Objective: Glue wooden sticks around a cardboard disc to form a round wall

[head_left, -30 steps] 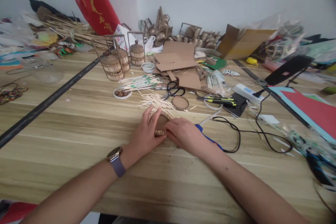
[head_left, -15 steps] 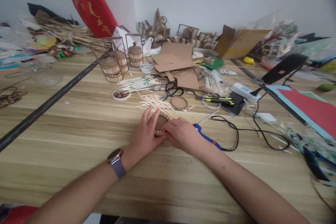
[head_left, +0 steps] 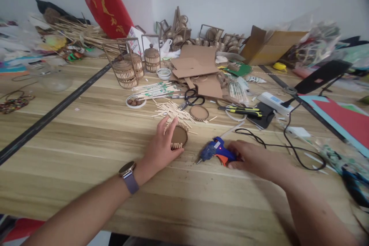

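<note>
My left hand (head_left: 161, 142) is curved around a small round cardboard base (head_left: 179, 135) edged with short upright stick pieces. Its fingers lie at the far left of the rim and the thumb at the near side, so part of the rim is hidden. To the right, my right hand (head_left: 245, 155) has its fingers around the handle of a blue hot glue gun (head_left: 215, 149) with an orange trigger. The glue gun lies low over the table, its nozzle pointing left towards the base, and a small red light glows on its side.
Behind the base lie loose short sticks (head_left: 174, 110), a second round cardboard piece (head_left: 199, 113) and black-handled scissors (head_left: 194, 98). A black cord (head_left: 276, 146) runs across the right side. Lidded stick baskets (head_left: 125, 73) stand at the back left, cardboard sheets (head_left: 196, 61) in the middle.
My right hand has left the rim of the base and moved right onto the glue gun's handle. The gun now points left. My left hand stays at the base.
</note>
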Tool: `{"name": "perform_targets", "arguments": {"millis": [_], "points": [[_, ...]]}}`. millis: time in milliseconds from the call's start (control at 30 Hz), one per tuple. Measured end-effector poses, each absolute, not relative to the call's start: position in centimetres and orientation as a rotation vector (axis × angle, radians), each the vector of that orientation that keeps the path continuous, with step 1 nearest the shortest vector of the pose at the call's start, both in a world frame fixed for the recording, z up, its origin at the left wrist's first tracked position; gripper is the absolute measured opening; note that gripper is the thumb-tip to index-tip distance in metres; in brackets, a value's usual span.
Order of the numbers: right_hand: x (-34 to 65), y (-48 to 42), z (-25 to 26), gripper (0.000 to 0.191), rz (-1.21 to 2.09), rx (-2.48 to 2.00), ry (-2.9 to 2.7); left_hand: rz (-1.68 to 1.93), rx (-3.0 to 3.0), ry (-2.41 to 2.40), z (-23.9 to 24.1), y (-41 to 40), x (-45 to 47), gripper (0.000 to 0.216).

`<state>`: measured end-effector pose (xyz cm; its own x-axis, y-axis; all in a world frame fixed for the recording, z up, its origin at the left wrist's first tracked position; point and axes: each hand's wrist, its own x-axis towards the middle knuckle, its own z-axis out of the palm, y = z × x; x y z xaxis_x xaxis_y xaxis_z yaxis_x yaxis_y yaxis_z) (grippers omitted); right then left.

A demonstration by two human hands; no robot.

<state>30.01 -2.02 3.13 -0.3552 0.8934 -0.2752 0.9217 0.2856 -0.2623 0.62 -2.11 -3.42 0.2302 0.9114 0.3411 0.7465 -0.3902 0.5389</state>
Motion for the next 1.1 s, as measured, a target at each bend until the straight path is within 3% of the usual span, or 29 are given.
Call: {"name": "perform_targets", "arguments": {"millis": [233, 567, 800, 1100], "points": [[30.0, -1.7, 2.5, 0.007, -0.973, 1.731, 2.553, 0.947, 2.276, 1.540, -3.8, -2.0, 0.5, 0.107], [28.9, -2.6, 1.3, 0.044, -1.895, 2.149, 2.353, 0.909, 2.277, 1.551, -3.5, -2.0, 0.4, 0.106], [26.5, -3.2, 0.3, 0.041, -1.748, 1.877, 2.541, 0.931, 2.285, 1.550, -3.8, -2.0, 0.4, 0.107], [25.6, -3.8, -0.5, 0.035, -1.422, 1.907, 2.662, 0.922, 2.285, 1.555, -3.8, -2.1, 0.4, 0.105]]}}
